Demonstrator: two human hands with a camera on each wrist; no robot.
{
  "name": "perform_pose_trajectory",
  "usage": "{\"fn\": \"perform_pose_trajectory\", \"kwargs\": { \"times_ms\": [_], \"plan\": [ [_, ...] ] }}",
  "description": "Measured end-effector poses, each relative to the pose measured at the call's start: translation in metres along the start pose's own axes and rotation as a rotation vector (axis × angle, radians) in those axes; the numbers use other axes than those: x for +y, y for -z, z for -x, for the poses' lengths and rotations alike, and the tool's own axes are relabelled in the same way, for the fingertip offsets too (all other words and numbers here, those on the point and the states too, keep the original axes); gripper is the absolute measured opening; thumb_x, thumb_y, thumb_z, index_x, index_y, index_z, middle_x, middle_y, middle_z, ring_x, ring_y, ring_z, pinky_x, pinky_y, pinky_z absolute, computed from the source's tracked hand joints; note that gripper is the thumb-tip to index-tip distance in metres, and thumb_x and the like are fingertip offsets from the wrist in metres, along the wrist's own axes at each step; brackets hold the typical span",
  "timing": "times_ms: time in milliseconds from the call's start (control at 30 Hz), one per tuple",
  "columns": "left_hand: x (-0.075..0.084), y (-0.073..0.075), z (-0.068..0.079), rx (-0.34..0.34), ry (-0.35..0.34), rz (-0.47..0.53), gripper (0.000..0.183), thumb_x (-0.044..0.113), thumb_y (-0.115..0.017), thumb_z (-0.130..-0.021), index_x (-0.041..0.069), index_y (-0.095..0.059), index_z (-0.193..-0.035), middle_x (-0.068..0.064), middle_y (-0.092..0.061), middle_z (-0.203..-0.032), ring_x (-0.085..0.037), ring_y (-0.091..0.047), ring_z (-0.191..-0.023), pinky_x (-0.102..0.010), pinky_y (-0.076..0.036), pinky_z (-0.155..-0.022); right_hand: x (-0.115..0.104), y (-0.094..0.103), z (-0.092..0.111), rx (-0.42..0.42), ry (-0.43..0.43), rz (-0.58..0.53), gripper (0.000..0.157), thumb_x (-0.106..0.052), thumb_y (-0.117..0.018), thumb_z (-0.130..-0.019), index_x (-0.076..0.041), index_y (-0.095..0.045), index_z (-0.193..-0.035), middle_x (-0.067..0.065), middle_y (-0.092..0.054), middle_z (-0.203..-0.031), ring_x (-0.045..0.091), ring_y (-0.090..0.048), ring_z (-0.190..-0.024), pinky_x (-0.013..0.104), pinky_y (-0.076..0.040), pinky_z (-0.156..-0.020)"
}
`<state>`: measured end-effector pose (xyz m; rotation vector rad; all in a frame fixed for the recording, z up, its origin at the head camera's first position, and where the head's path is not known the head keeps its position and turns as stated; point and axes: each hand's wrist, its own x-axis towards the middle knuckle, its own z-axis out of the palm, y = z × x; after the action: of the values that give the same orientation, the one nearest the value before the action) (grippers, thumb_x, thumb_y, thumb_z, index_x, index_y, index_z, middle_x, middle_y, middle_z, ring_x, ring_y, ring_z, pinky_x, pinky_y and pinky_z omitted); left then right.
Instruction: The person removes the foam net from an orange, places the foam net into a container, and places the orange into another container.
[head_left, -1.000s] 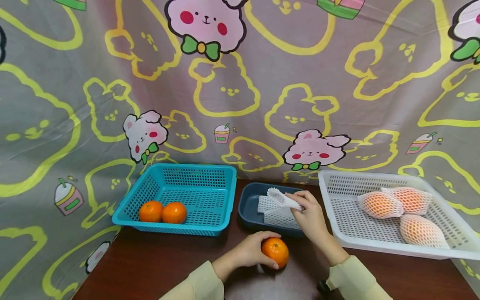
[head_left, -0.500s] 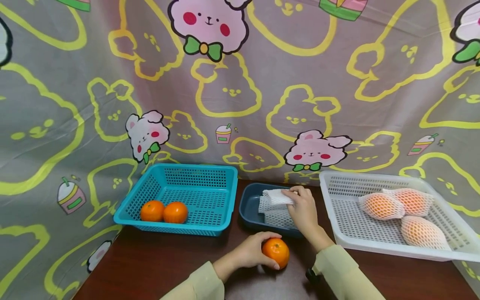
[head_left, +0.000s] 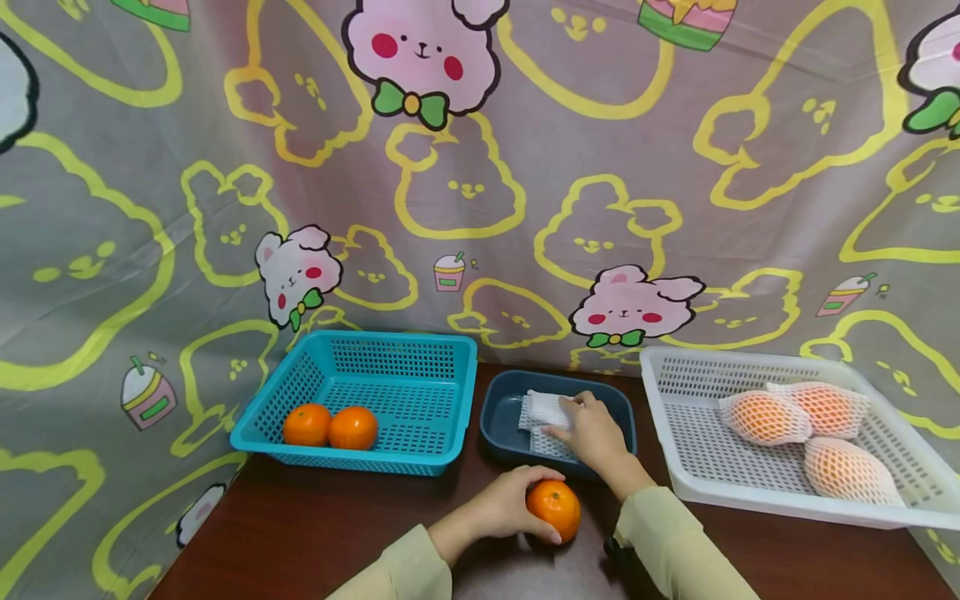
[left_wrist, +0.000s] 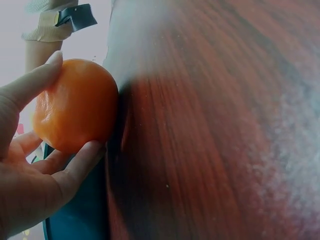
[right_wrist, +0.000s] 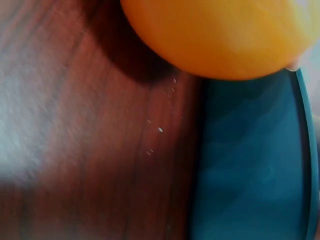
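Cartoon-printed cloth (head_left: 510,258) hung behind a dark red-brown wood surface (head_left: 300,533). One orange (head_left: 557,510) at the surface, just in front of the dark blue tray (head_left: 504,425). Hands: left hand (head_left: 510,507) curled round the fruit, thumb near side, fingers far; right hand (head_left: 596,429) over the white foam nets (head_left: 547,408) in the tray, thumb and fingers apart; could not tell whether it pinched one. Changed within the last second: the net raised in that hand had gone down flat onto the others. My reading: sleeving not begun, orange bare. Outward: turquoise basket (head_left: 412,408) left, two oranges (head_left: 354,428); white basket (head_left: 682,442) right, three net-sleeved fruits (head_left: 763,417). Tray's near rim hemmed the orange; most room lay leftward, below the turquoise basket.
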<state>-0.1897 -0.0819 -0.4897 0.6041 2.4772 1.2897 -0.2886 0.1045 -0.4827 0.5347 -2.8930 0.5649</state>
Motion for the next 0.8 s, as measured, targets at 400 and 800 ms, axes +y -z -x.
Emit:
{"fn": "perform_pose_trajectory", "kwargs": {
  "times_ms": [400,800],
  "plan": [
    [0.0017,0.0,-0.0003,-0.005,-0.005,-0.017,0.065,0.023,-0.093,-0.076,0.016,-0.065,-0.133,0.008,-0.062,-0.123,-0.005,-0.053,-0.104,-0.027,-0.046,-0.095,0.0009,-0.0015,0.0023,-0.091,0.007,-0.064,0.028,-0.014,-0.073,-0.095,-0.009,-0.077,-0.122,0.02,-0.064,-0.121,0.038,-0.059,-0.111,0.056,-0.051,-0.095],
    [0.0001,0.0001,0.0016,0.018,-0.002,0.002,0.065,0.022,-0.093,-0.075,0.016,-0.065,-0.133,0.009,-0.062,-0.122,-0.005,-0.054,-0.104,-0.027,-0.046,-0.094,-0.0024,0.004,-0.0004,-0.147,0.01,-0.076,0.024,-0.011,-0.072,-0.095,-0.007,-0.077,-0.118,0.02,-0.071,-0.12,0.041,-0.063,-0.116,0.059,-0.046,-0.101]
  ]
}}
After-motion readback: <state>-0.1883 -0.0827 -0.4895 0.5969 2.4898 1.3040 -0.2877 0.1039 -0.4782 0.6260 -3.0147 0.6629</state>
